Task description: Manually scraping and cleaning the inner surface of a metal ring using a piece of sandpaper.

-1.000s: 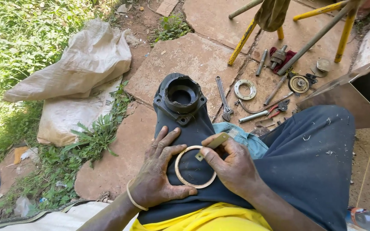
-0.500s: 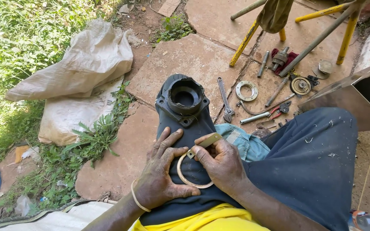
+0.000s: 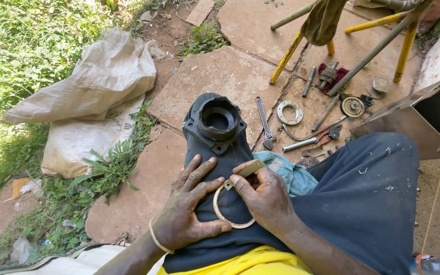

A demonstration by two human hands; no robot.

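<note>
Ring: thin pale ring (image 3: 223, 220) flat on dark trouser leg (image 3: 240, 234), on person's lap, between the two hands.
L hand: left hand (image 3: 187, 211) spread wide, palm down on cloth at ring's 9 o'clock; fingers fanned toward 1 o'clock, thumb tip touching ring's lower rim approx 6 o'clock. Pale band (image 3: 155, 239) on wrist.
R hand: right hand (image 3: 266, 196) covers ring's 3 o'clock side; thumb + forefinger pinched narrow on small flat metal blade (image 3: 245, 170), blade tip meets ring's top edge approx 12 o'clock.
Housing: black round-mouthed housing (image 3: 217, 122) sits on knee, 12 o'clock of ring, well apart from fingers.
Cloth: blue rag (image 3: 289, 170) just beside r hand, at its 2 o'clock.
Ground: stone slabs (image 3: 215, 71); adjustable wrench (image 3: 266, 127), metal washer ring (image 3: 290, 112), red-handled pliers (image 3: 314, 140) at 1 o'clock of housing.
Far left: pale sacks (image 3: 87, 97) on grass edge, 10 o'clock.
Far top: yellow-legged stool (image 3: 347, 35), approx 1 o'clock.
</note>
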